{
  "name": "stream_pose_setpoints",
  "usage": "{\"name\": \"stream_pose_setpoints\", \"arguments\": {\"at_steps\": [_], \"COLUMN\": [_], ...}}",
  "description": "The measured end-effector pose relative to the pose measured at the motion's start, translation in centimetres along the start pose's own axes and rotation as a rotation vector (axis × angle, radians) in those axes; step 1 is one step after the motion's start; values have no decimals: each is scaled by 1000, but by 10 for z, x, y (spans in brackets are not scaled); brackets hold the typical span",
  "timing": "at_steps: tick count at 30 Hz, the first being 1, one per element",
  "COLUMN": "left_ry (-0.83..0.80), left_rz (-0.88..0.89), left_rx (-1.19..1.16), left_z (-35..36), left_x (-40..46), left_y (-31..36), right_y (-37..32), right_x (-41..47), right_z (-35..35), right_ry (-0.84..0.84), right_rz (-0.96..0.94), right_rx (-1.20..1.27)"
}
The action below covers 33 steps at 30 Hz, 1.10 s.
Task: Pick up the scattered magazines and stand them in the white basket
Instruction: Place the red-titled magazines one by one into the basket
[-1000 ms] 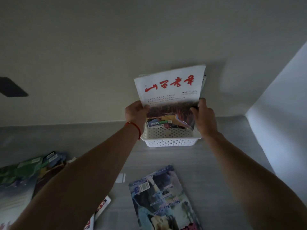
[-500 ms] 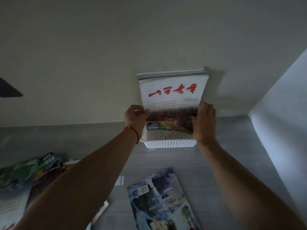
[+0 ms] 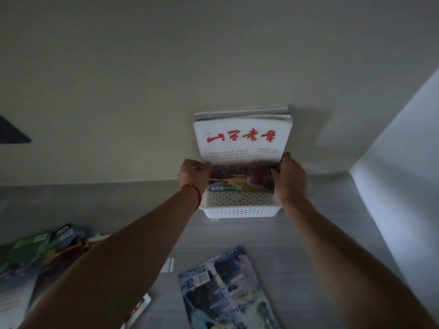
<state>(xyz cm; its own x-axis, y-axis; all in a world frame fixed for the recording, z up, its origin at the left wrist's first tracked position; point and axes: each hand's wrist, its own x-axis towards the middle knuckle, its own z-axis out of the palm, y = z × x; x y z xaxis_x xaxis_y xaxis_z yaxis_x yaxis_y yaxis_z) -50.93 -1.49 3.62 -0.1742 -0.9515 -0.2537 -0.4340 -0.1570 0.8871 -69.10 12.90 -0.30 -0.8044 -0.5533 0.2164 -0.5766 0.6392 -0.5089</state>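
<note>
A white perforated basket (image 3: 240, 211) stands on the grey tabletop against the back wall. Several magazines stand upright in it, leaning on the wall. The front one is a white magazine (image 3: 242, 143) with red characters. My left hand (image 3: 193, 174) grips its left edge and my right hand (image 3: 291, 179) grips its right edge, just above the basket's rim. A bluish magazine (image 3: 225, 290) lies flat on the table near me, between my forearms. More magazines (image 3: 40, 255) lie in a loose pile at the left.
A white side wall (image 3: 403, 186) closes off the table's right. A small white slip (image 3: 167, 264) lies on the table between basket and bluish magazine. Part of another magazine (image 3: 140, 309) shows under my left forearm. A dark shape (image 3: 11, 134) is on the back wall, left.
The white magazine has tipped back from a forward lean to upright against the others and sunk lower into the basket. Both hands stayed on its side edges.
</note>
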Motion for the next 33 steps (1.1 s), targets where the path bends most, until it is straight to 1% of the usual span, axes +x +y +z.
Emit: {"name": "stream_pose_setpoints", "arguments": {"at_steps": [4, 7, 8, 11, 14, 18, 20, 21, 23, 24, 27, 30, 32, 33], "left_ry": [-4, -30, -34, -56, -67, -102, -119, -124, -127, -124, -88, -56, -25, -9], "left_rz": [16, -4, -8, -30, -46, 39, 119, 171, 271, 293, 269, 178, 115, 83], "left_rx": [17, -7, -10, -29, -19, 6, 21, 37, 85, 113, 200, 266, 298, 316], "left_z": [-1, -1, -1, -3, -6, -22, -39, -51, -80, -96, -154, -222, -270, -293], "left_x": [2, 2, 3, 6, 6, -6, -20, -30, -50, -60, -82, -93, -95, -94], "left_y": [-4, -7, -8, -8, -9, -11, -18, -24, -43, -56, -100, -148, -180, -196], "right_y": [-8, -14, -15, -13, -3, 1, -6, -13, -33, -44, -79, -123, -160, -179], "right_x": [-9, -32, -38, -43, -38, -50, -67, -77, -100, -112, -152, -192, -219, -234], "right_z": [2, 8, 10, 17, 15, 2, -9, -14, -23, -24, -17, 4, 22, 32], "right_ry": [-8, -104, -129, -147, -190, -152, -107, -100, -110, -138, -282, -495, -589, -631], "right_rz": [177, 323, 354, 409, 420, 468, 421, 369, 242, 201, 157, 48, -40, -79], "right_rx": [321, 689, 749, 769, 671, 744, 701, 667, 642, 643, 640, 497, 401, 402]}}
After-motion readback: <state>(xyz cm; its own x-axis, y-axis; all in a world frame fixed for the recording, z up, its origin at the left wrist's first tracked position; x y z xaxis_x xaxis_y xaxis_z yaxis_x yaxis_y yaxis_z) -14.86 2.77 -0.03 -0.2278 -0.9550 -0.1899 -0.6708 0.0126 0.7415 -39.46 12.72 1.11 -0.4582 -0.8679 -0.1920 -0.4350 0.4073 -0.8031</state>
